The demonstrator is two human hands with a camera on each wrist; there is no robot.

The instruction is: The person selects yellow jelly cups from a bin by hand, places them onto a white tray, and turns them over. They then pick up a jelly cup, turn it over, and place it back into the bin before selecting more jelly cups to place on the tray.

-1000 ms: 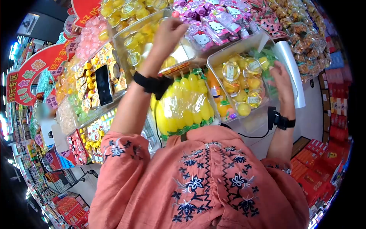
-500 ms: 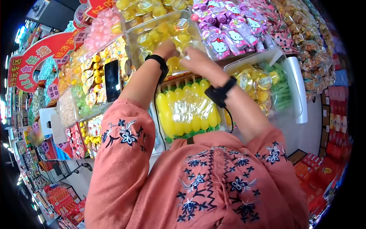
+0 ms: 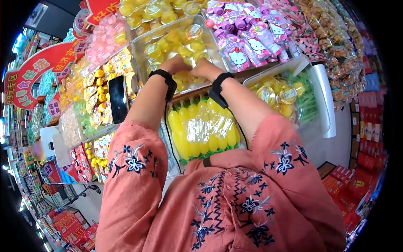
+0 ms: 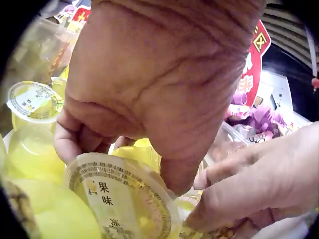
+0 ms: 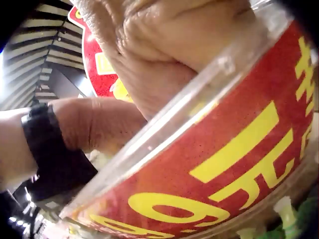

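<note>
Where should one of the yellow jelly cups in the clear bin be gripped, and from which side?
By the rim, from above. In the left wrist view the jelly cup lies lid up among others packed close, so its sides are mostly blocked and only the wide, flat-lidded top is free. The left hand is already curled over it from above. Fingers on opposite edges of the rim would probably hold best.

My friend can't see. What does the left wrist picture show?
A left hand reaches into yellow jelly cups, fingers curled on a cup with a printed foil lid. The right hand comes in beside it, with another sealed cup at the left.
</note>
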